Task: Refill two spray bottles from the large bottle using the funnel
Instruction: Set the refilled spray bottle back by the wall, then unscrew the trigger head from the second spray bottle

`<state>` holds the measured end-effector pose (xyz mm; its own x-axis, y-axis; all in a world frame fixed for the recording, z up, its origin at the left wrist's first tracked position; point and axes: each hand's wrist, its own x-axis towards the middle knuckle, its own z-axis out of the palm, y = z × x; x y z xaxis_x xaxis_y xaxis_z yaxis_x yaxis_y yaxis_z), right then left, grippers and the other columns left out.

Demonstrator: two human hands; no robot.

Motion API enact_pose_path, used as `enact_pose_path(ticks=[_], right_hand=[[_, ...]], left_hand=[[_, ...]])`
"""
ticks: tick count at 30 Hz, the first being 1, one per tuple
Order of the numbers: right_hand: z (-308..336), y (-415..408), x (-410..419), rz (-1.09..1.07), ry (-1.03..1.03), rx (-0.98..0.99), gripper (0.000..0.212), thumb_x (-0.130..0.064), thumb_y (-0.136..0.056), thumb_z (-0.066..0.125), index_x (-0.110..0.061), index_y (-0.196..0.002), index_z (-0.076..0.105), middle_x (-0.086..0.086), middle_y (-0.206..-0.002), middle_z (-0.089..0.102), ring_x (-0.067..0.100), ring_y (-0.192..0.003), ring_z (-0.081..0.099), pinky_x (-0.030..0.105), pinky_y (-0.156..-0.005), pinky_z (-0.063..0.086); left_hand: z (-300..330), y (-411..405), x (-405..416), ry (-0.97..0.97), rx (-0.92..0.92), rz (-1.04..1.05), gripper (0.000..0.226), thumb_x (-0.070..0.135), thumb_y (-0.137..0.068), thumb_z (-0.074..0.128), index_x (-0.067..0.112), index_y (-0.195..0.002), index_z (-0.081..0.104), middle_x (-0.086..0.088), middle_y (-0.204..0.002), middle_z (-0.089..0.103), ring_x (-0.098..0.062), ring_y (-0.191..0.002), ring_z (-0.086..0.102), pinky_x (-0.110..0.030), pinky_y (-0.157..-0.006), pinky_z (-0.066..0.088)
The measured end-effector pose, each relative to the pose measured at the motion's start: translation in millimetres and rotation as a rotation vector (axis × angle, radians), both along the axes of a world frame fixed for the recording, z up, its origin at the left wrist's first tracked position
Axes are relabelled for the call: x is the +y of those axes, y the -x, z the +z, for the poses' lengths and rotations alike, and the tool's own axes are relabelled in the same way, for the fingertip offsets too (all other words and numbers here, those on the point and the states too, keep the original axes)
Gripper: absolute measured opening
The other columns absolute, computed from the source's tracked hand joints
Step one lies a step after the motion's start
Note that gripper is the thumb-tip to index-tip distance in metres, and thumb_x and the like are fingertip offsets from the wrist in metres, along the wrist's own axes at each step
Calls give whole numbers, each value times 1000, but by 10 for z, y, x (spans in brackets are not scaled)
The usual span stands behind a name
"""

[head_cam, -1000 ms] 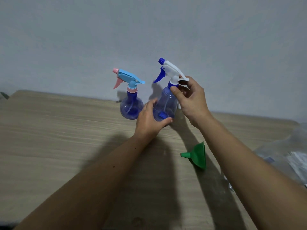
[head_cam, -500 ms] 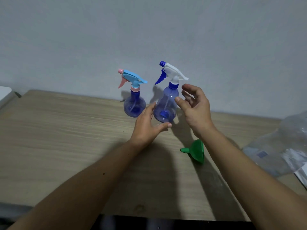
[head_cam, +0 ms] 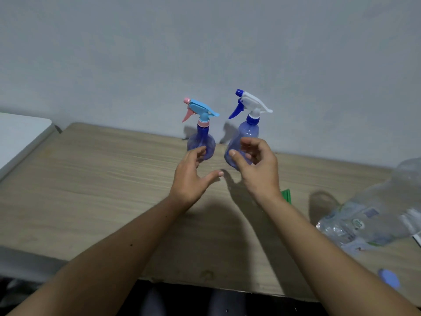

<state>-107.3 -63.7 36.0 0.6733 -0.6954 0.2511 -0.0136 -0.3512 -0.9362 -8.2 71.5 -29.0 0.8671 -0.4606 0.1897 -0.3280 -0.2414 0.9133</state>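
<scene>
Head view, the only one. Wooden table (head_cam: 91,179) against a pale wall (head_cam: 205,42). Two spray bottles stand upright side by side near the back edge, apart from each other: the round-bodied bottle with the light-blue and pink trigger (head_cam: 201,142) at about 11 o'clock from frame centre, and the taller bottle with the white and dark-blue trigger (head_cam: 245,135) at about 1 o'clock; both triggers are screwed on and their nozzles point left. Left hand (head_cam: 190,176) hovers in front of the round-bodied bottle, fingers relaxed and thumb spread wide toward 3 o'clock, holding nothing; its fingertips overlap the bottle's body in the frame, contact cannot be told. Right hand (head_cam: 257,165) is raised in front of the taller bottle's lower body, fingers loosely curled, holding nothing; whether it touches the bottle cannot be told. Green funnel (head_cam: 286,195) lies on the table at 4 o'clock from the right hand, mostly hidden behind the right wrist. Large clear bottle (head_cam: 373,213) lies at 3 to 4 o'clock, at the frame's right edge. Small blue cap (head_cam: 389,278) lies near the front edge at 5 o'clock. White surface (head_cam: 20,137) at 9 o'clock, beside the table's left end.
</scene>
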Motion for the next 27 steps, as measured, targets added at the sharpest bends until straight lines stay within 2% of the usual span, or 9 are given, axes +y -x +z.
enact_pose_path(ticks=[3,6,10,13,17,20,22,25,27], right_hand=[[35,-232,100,80,-4,28,43,-20,-88,85,-21,-127,66,-4,-124,71,10,-115,68,29,-103,56],[57,-504,153,115,-2,76,54,-22,-90,83,-19,-140,61,-2,-139,66,12,-130,62,32,-114,50],[29,-815,199,121,-3,126,59,-25,-92,81,-20,-146,57,-3,-146,62,14,-137,56,34,-117,46],[6,-958,241,112,1,126,56,-24,-94,80,-21,-145,56,-5,-143,64,10,-132,58,26,-110,48],[-32,-1087,267,55,-4,86,45,-23,-94,79,-20,-135,59,-8,-126,69,7,-113,66,20,-92,57],[-55,-1147,260,19,54,100,33,-29,-96,76,-23,-125,61,-12,-113,66,0,-96,64,11,-77,50],[-59,-1163,258,13,88,103,30,-30,-97,75,-24,-123,62,-9,-113,67,-1,-93,62,11,-75,50],[-37,-1134,297,23,98,100,33,-31,-96,76,-22,-125,63,-6,-115,69,4,-98,65,15,-80,54],[9,-1075,327,30,105,95,33,-31,-96,77,-21,-125,64,-8,-112,69,4,-98,65,13,-77,54]], left_hand=[[64,-171,54,14,-12,95,81,38,-75,98,20,-143,58,5,-132,67,-7,-115,67,-38,-103,59],[84,-355,60,19,-15,183,77,38,-74,98,21,-138,58,6,-126,67,-8,-108,67,-38,-96,61],[46,-600,18,-24,23,122,96,42,-71,100,22,-150,50,3,-147,59,-12,-128,61,-32,-108,53],[-23,-728,-21,-48,38,24,104,46,-69,97,23,-156,46,4,-154,57,-12,-138,56,-37,-117,49],[-119,-793,-48,-8,-25,-32,84,32,-76,95,22,-150,55,7,-140,67,-9,-125,66,-38,-109,57],[-168,-808,-47,-6,-34,-4,87,31,-76,96,19,-152,54,2,-141,67,-12,-128,66,-40,-109,57],[-178,-792,-34,-9,-37,6,88,32,-76,96,18,-152,54,1,-142,66,-14,-128,65,-41,-110,57],[-169,-761,-2,3,-33,20,89,32,-75,97,18,-152,54,1,-143,65,-15,-130,64,-42,-111,56],[-158,-718,34,27,-19,26,92,34,-73,98,21,-152,53,4,-145,65,-16,-132,64,-44,-110,57]])
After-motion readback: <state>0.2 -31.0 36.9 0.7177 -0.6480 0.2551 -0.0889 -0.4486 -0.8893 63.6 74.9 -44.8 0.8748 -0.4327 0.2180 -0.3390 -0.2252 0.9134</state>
